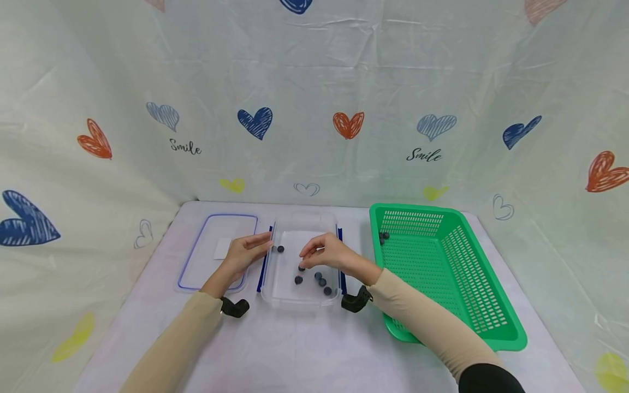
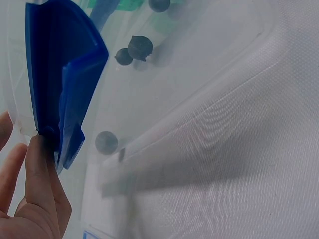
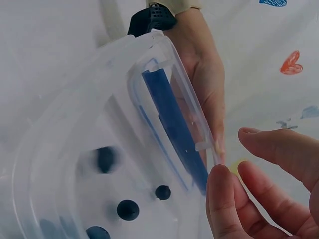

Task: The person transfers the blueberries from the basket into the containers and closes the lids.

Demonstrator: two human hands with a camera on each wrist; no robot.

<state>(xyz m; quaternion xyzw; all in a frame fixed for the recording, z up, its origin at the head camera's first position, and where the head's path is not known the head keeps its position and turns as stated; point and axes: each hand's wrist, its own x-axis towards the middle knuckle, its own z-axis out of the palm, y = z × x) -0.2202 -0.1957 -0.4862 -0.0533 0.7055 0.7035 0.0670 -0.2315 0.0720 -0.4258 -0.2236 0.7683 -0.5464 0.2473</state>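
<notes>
A clear plastic box [image 1: 290, 297] with blue side latches stands mid-table, several blueberries [image 1: 322, 282] on its floor. My left hand [image 1: 241, 255] touches the box's left side with nearly straight fingers. In the left wrist view, its fingertips meet the lower end of the blue latch [image 2: 82, 94]. Over the box hovers my right hand [image 1: 328, 252], thumb and fingers slightly apart in the right wrist view, nothing between them. A blurred blueberry [image 3: 105, 159] appears inside the box there; in the head view one blueberry [image 1: 302, 268] shows just below the right fingertips.
To the right stands a green basket [image 1: 484, 262] with a few blueberries [image 1: 385, 236] at its left wall; my right forearm crosses over it. A clear lid [image 1: 196, 251] with a blue seal lies left of the box. A heart-printed curtain [image 1: 304, 71] hangs behind the table.
</notes>
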